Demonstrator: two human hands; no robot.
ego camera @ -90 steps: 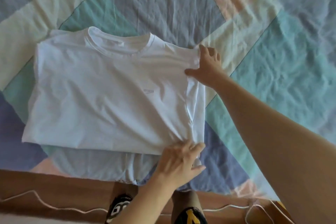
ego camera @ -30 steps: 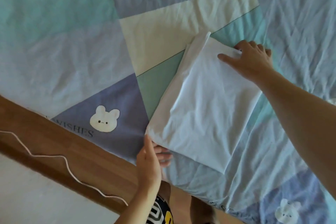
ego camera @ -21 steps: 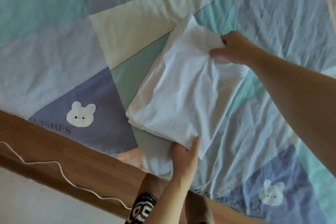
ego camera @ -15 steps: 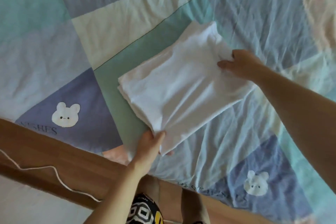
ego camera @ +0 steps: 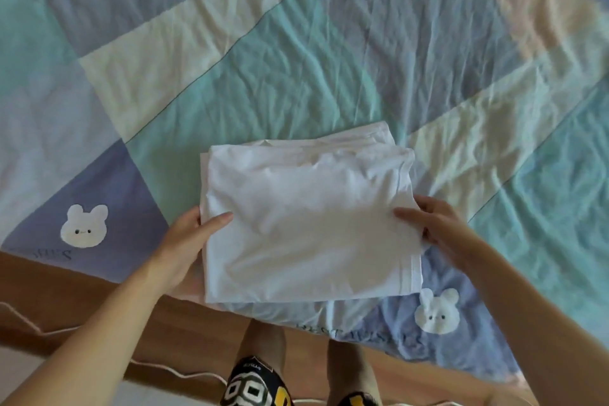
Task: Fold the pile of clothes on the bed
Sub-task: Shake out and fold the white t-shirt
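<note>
Your left hand (ego camera: 184, 241) now pinches the left edge of the folded white T-shirt (ego camera: 306, 224), thumb on top, where half a second ago it gripped the near corner. The shirt has swung square to you at the bed's near edge, over the patchwork bedsheet (ego camera: 296, 59). Your right hand (ego camera: 438, 227) clasps its right edge, so this fold looks finished and ready to set aside.

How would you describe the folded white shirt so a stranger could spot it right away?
Start from the patchwork bedsheet and go to its near edge. There, the left hand and right hand grip the sides of a folded white shirt. It is the only plain white rectangle; the other white shapes are small printed bunnies.
</note>
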